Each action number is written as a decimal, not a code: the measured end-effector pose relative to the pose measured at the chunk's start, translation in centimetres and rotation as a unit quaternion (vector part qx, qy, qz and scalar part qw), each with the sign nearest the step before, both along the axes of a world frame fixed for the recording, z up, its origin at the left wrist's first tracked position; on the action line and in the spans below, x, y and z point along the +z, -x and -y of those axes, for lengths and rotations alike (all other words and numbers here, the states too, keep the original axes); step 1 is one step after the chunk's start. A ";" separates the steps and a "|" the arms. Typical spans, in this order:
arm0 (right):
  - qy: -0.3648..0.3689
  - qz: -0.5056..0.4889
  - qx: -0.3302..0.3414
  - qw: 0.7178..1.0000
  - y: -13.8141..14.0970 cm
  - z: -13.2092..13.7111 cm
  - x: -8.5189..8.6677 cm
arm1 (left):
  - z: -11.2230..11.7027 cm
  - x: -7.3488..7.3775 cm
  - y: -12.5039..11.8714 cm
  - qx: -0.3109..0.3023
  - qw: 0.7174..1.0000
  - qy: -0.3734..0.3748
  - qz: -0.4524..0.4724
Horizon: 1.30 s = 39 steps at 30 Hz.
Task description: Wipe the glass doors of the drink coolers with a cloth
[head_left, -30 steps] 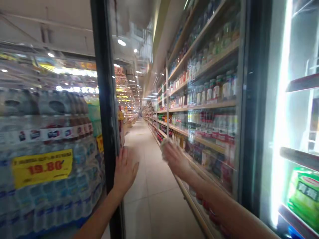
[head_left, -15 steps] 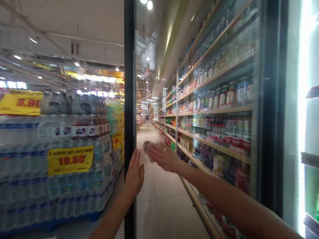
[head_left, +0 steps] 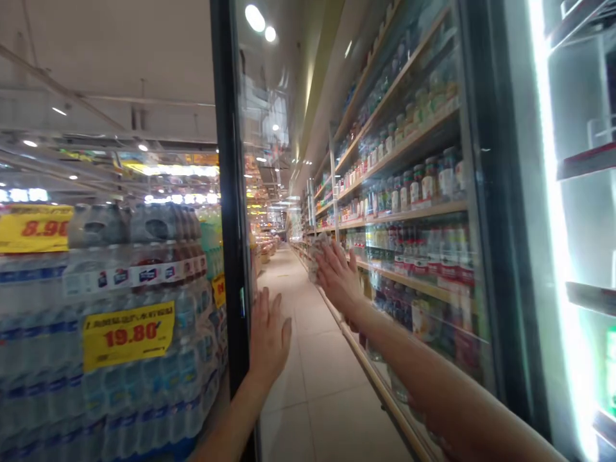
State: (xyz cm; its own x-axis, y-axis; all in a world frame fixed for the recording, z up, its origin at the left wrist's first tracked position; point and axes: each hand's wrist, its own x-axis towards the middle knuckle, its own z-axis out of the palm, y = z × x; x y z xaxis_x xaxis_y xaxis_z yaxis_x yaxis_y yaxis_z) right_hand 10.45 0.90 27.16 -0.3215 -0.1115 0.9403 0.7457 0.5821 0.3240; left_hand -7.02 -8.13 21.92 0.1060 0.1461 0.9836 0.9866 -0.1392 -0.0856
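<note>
An open glass cooler door (head_left: 385, 128) with a black edge frame (head_left: 228, 192) stands in front of me. My left hand (head_left: 269, 337) lies flat, fingers stretched, against the door at its black edge and holds nothing. My right hand (head_left: 339, 276) presses a small pale cloth (head_left: 315, 251) flat against the glass, fingers extended over it. The cloth sticks out past the fingertips. Through the glass I see an aisle floor (head_left: 308, 378) and shelves.
Stacked packs of bottled water (head_left: 120, 359) with yellow price signs (head_left: 128, 335) stand at the left. Long shelves of bottles and jars (head_left: 414, 192) run along the right of the aisle. The lit cooler interior with shelves (head_left: 587, 167) is at the far right.
My right hand with the cloth slid left across the glass, then up and to the right. My left hand stayed flat at the door edge. The view shifted slightly.
</note>
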 end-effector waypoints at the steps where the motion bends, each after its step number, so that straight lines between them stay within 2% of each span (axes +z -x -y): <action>1: -0.006 0.004 -0.001 1.000 -1.1 -0.4 0.5 | -0.6 0.4 -0.9 0.004 1.000 0.002 -0.009; 3: -0.027 0.036 -0.004 0.999 -4.0 -1.2 0.7 | -1.8 0.9 -2.6 0.016 1.000 0.011 -0.015; 4: -0.034 0.021 -0.013 0.999 -5.7 -1.6 0.5 | -2.3 1.0 -3.4 0.025 1.000 0.015 -0.010; 6: -0.015 -0.130 -0.054 0.990 -8.5 -2.2 -0.1 | -3.1 1.0 -4.8 0.044 0.999 0.019 0.011; 8: 0.016 -0.281 -0.087 0.956 -9.6 -2.3 -0.4 | -3.6 0.8 -5.8 0.058 0.997 0.009 0.042; 9: 0.019 -0.287 -0.088 0.954 -9.4 -2.1 -0.5 | -3.8 0.7 -6.1 0.063 0.996 0.002 0.057; 10: 0.014 -0.240 -0.080 0.967 -8.9 -1.9 -0.5 | -3.9 0.6 -6.4 0.066 0.995 -0.003 0.068; 12: -0.010 -0.069 -0.052 0.996 -8.0 -1.6 -0.6 | -4.0 0.5 -6.6 0.070 0.995 -0.006 0.076; 13: -0.018 -0.010 -0.045 0.999 -7.9 -1.6 -0.5 | -4.0 0.5 -6.6 0.069 0.995 -0.004 0.074; 14: -0.019 -0.004 -0.047 0.999 -8.2 -1.7 -0.5 | -4.1 0.5 -6.5 0.066 0.995 -0.001 0.069; 16: 0.002 -0.141 -0.073 0.987 -9.5 -2.2 -0.3 | -4.1 0.4 -6.5 0.058 0.996 -0.001 0.063; 18: 0.027 -0.297 -0.095 0.950 -10.8 -2.6 -0.2 | -4.2 0.4 -6.6 0.051 0.996 -0.008 0.069; 19: 0.033 -0.317 -0.096 0.943 -11.0 -2.5 -0.4 | -4.2 0.4 -6.7 0.048 0.996 -0.010 0.073; 20: 0.033 -0.287 -0.090 0.953 -11.0 -2.4 -0.7 | -4.2 0.4 -6.8 0.048 0.996 -0.009 0.077; 22: 0.007 -0.132 -0.063 0.989 -10.5 -1.9 -1.5 | -4.1 0.4 -7.0 0.051 0.996 -0.002 0.077; 24: -0.011 -0.035 -0.052 0.998 -10.6 -1.8 -2.1 | -4.1 0.4 -7.2 0.055 0.996 0.005 0.067; 25: -0.008 -0.058 -0.060 0.996 -11.0 -1.9 -2.3 | -4.1 0.4 -7.2 0.056 0.996 0.005 0.064; 26: 0.004 -0.123 -0.076 0.989 -11.6 -2.1 -2.3 | -4.1 0.4 -7.3 0.057 0.996 0.002 0.063; 28: 0.032 -0.278 -0.109 0.954 -12.5 -2.4 -2.3 | -4.2 0.4 -7.6 0.060 0.996 -0.005 0.068; 29: 0.038 -0.317 -0.115 0.941 -12.6 -2.5 -2.3 | -4.3 0.4 -7.7 0.063 0.995 -0.009 0.072; 30: 0.039 -0.314 -0.112 0.942 -12.5 -2.4 -2.5 | -4.4 0.4 -7.9 0.068 0.995 -0.013 0.077; 31: 0.035 -0.268 -0.100 0.958 -12.1 -2.1 -2.7 | -4.4 0.4 -8.2 0.074 0.994 -0.012 0.082; 33: 0.021 -0.120 -0.065 0.990 -11.4 -1.6 -3.2 | -4.4 0.3 -8.6 0.088 0.992 -0.002 0.087; 35: 0.014 -0.054 -0.052 0.997 -11.5 -1.6 -3.6 | -4.2 0.4 -9.0 0.095 0.991 0.011 0.091; 37: 0.023 -0.148 -0.079 0.986 -12.6 -1.9 -3.6 | -4.2 0.4 -9.3 0.092 0.991 0.017 0.095; 39: 0.041 -0.282 -0.114 0.952 -13.4 -2.3 -3.5 | -4.2 0.3 -9.6 0.088 0.990 0.014 0.105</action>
